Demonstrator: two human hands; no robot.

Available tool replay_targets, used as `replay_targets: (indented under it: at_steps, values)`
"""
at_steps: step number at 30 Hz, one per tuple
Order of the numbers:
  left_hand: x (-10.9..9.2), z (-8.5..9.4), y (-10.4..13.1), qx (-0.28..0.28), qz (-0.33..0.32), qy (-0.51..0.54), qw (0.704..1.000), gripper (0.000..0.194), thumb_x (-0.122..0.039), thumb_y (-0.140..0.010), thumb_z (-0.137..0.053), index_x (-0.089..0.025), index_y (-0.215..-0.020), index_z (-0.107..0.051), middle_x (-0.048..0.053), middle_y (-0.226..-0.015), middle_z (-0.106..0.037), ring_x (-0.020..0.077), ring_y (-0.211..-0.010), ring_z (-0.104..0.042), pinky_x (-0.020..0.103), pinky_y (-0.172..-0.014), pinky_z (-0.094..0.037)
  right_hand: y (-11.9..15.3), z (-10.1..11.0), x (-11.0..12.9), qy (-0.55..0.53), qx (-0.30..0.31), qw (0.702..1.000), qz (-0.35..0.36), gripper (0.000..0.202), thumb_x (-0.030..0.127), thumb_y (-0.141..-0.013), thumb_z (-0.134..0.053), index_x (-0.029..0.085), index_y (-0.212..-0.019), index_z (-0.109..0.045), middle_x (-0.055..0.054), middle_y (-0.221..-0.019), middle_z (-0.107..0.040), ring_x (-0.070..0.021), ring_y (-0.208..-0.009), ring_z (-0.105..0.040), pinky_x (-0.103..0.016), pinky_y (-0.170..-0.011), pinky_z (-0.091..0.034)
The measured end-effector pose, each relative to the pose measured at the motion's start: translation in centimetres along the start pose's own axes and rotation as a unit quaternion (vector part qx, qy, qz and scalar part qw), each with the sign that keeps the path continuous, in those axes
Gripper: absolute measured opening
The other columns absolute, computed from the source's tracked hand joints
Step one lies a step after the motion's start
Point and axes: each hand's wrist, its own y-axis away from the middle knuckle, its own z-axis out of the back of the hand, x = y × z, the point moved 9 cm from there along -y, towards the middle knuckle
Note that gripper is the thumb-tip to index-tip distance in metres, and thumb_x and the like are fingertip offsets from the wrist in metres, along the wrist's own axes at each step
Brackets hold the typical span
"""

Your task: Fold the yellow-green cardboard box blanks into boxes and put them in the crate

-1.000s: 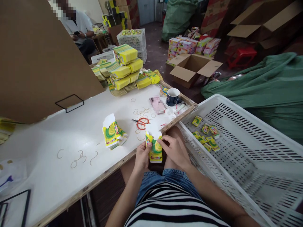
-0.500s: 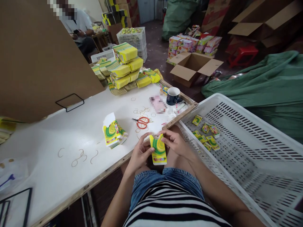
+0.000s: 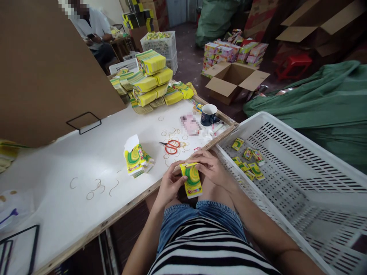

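Head view: a small yellow-and-green printed flat-faced cardboard box [image 3: 192, 182] sits above the person's lap, just off the table's near edge. The left hand [image 3: 171, 183] grips its side, thumb pressed on the front face; the right hand [image 3: 210, 168] pinches its upper corner, fingers curled over the top.

Just right of the lap, a large white perforated plastic crate [image 3: 323, 204] holds several small yellow-green boxes [image 3: 256, 170], gathered at its far left end, leaving most of its slotted floor bare. Farther off, an open brown cardboard carton [image 3: 225, 93] stands with flaps spread, and another white lattice crate [image 3: 162, 49] is heaped with yellowish pieces.

Rough wooden strips edge the smooth white tabletop [image 3: 65, 160], with open room left of a short stack of yellow-green cartons [image 3: 133, 160]. Red-handled metal scissors [image 3: 172, 147] lie among thin, curling tan bands, near a dark-blue glossy mug [image 3: 208, 117].
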Motion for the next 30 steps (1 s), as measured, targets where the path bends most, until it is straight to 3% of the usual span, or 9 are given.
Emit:
replay_targets:
  at_steps: [2, 5, 10, 20, 26, 30]
  values:
    - [-0.1, 0.3, 0.0, -0.027, -0.004, -0.026, 0.999, 0.051, -0.029, -0.077, -0.073, -0.021, -0.122, -0.05, 0.007, -0.105, -0.07, 0.022, -0.089, -0.069, 0.028, -0.072, -0.054, 0.1, -0.2, -0.3, 0.003, 0.03, 0.999, -0.031, 0.031, 0.041, -0.091, -0.053, 0.018, -0.098, -0.072, -0.008, -0.101, -0.065, -0.0213, -0.097, -0.06, -0.034, -0.083, -0.048]
    - [0.1, 0.3, 0.1, -0.049, -0.005, -0.056, 0.997, 0.052, -0.028, -0.077, -0.072, -0.02, -0.124, -0.051, 0.009, -0.109, -0.069, 0.0223, -0.089, -0.069, 0.029, -0.074, -0.055, 0.6, -1.3, -1.5, -0.018, 0.083, 0.991, -0.108, 0.033, 0.035, -0.086, -0.059, 0.018, -0.115, -0.062, -0.003, -0.087, -0.068, -0.0167, -0.077, -0.063, -0.027, -0.067, -0.049]
    - [0.5, -0.4, 0.1, -0.028, 0.0, -0.028, 0.999, 0.052, -0.026, -0.08, -0.069, -0.021, -0.128, -0.049, 0.01, -0.112, -0.069, 0.0231, -0.092, -0.069, 0.031, -0.077, -0.055, 0.6, -1.2, -2.1, 0.13, 0.063, 0.98, -0.137, 0.035, 0.022, -0.079, -0.063, 0.02, -0.113, -0.053, 0.003, -0.071, -0.067, -0.0138, -0.058, -0.057, -0.023, -0.057, -0.04]
    - [0.6, 0.5, 0.0, -0.055, -0.006, -0.017, 0.998, 0.054, -0.025, -0.077, -0.073, -0.018, -0.125, -0.049, 0.011, -0.112, -0.07, 0.0241, -0.102, -0.067, 0.031, -0.083, -0.054, 0.0, -2.2, -1.9, 0.332, 0.085, 0.931, -0.122, 0.033, 0.026, -0.085, -0.062, 0.019, -0.115, -0.05, -0.003, -0.075, -0.07, -0.0223, -0.07, -0.067, -0.025, -0.056, -0.034]
    - [1.0, 0.6, -0.1, -0.06, 0.007, -0.016, 0.998, 0.055, -0.025, -0.076, -0.073, -0.018, -0.126, -0.05, 0.011, -0.108, -0.071, 0.0242, -0.097, -0.068, 0.032, -0.081, -0.055, -0.1, -2.8, -2.0, 0.372, 0.107, 0.914, -0.125, 0.033, 0.03, -0.085, -0.061, 0.019, -0.115, -0.051, -0.006, -0.078, -0.072, -0.0237, -0.069, -0.068, -0.025, -0.055, -0.036]
    - [1.1, 1.0, -0.3, -0.07, 0.004, -0.024, 0.997, 0.057, -0.027, -0.075, -0.074, -0.019, -0.126, -0.05, 0.011, -0.108, -0.071, 0.0235, -0.094, -0.069, 0.031, -0.08, -0.055, -0.2, -2.2, -2.1, 0.375, 0.09, 0.913, -0.134, 0.035, 0.028, -0.084, -0.062, 0.018, -0.116, -0.053, -0.007, -0.076, -0.071, -0.0236, -0.068, -0.068, -0.025, -0.056, -0.038]
